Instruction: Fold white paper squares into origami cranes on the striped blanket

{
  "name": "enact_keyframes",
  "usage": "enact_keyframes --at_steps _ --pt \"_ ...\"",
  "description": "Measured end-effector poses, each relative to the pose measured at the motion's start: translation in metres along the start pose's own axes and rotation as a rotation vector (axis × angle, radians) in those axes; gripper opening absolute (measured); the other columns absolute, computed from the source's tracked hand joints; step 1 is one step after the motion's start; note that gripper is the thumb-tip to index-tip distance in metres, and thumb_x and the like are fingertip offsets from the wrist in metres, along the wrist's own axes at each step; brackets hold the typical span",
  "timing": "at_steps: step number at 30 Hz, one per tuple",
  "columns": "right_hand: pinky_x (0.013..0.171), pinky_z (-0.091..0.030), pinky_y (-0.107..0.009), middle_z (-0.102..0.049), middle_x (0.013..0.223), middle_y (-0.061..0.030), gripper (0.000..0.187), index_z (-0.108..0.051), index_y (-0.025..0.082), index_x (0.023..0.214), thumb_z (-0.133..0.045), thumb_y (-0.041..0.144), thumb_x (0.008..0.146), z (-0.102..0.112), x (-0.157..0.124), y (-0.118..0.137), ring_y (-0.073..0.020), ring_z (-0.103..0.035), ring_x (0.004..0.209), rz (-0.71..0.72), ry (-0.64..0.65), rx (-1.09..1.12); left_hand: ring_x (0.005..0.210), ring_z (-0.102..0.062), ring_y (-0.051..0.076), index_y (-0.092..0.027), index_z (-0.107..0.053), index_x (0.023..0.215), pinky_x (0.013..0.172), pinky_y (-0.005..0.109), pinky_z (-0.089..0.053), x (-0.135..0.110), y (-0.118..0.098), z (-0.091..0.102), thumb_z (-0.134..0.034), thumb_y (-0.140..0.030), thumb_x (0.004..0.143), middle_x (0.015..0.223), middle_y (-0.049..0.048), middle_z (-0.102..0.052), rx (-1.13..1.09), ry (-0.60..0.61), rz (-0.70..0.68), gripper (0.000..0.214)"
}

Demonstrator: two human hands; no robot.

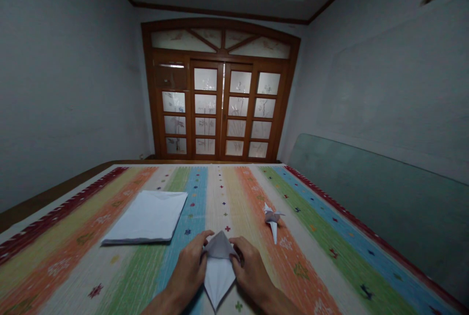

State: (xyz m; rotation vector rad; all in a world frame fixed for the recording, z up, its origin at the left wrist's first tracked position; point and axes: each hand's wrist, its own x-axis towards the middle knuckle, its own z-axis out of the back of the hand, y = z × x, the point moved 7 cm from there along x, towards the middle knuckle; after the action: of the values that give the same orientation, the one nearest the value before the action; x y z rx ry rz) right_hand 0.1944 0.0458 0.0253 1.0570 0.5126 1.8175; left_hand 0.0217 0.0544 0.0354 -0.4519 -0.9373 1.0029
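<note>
My left hand [188, 268] and my right hand [251, 271] pinch the two sides of a folded white paper [219, 281] on the striped mat [110, 276]. The paper forms a kite shape, its point toward me and its upper flaps bent between my fingers. To the right of my right hand lies a small paper crane [273, 218], apart from both hands. A stack of white paper sheets [146, 217] lies to the left of my left hand, also untouched.
The multicoloured mat spreads across a low platform with a wooden edge [47, 202] on the left. A green-tinted glass panel [366, 198] leans against the right wall. Wooden doors with frosted panes [220, 110] stand beyond the mat's far end.
</note>
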Motion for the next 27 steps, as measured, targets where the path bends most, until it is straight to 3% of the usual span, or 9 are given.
enact_keyframes --at_steps 10,16,23,27 --pt "0.084 -0.051 -0.032 -0.072 0.099 -0.0093 0.038 -0.069 0.017 0.110 -0.051 0.003 0.079 -0.003 0.000 -0.002 -0.0234 -0.067 0.091 -0.021 0.005 0.017 0.092 -0.070 0.027 -0.018 -0.067 0.114 0.085 0.036 -0.053 0.001 0.001 -0.004 -0.049 -0.011 0.071 0.099 0.0095 -0.076 -0.119 0.012 0.073 0.047" --pt "0.081 -0.051 -0.030 -0.071 0.097 -0.0091 0.034 -0.071 0.017 0.107 -0.052 0.005 0.082 0.003 0.002 0.004 -0.0233 -0.067 0.090 0.001 -0.039 0.048 0.069 -0.065 0.021 -0.018 -0.066 0.115 0.063 0.027 -0.048 0.003 0.005 -0.009 -0.059 -0.029 0.082 0.090 0.0057 -0.074 -0.279 0.083 0.180 0.035" --pt "0.072 -0.051 -0.029 -0.073 0.099 -0.0100 0.028 -0.070 0.016 0.110 -0.056 0.017 0.086 0.006 0.005 -0.002 -0.0215 -0.067 0.079 -0.050 -0.077 0.107 0.075 -0.060 0.020 -0.017 -0.064 0.120 0.067 0.027 -0.046 0.004 0.008 -0.008 -0.052 -0.027 0.078 0.097 0.0057 -0.071 -0.518 0.143 0.185 0.044" --pt "0.064 -0.050 -0.028 -0.073 0.088 -0.0077 0.029 -0.069 0.016 0.112 -0.060 0.025 0.086 0.006 0.006 -0.009 -0.0210 -0.066 0.071 -0.110 -0.082 0.182 0.074 -0.059 0.019 -0.016 -0.066 0.117 0.067 0.027 -0.046 0.004 0.016 -0.014 -0.062 -0.034 0.078 0.098 0.0074 -0.071 -0.507 0.125 0.217 0.043"
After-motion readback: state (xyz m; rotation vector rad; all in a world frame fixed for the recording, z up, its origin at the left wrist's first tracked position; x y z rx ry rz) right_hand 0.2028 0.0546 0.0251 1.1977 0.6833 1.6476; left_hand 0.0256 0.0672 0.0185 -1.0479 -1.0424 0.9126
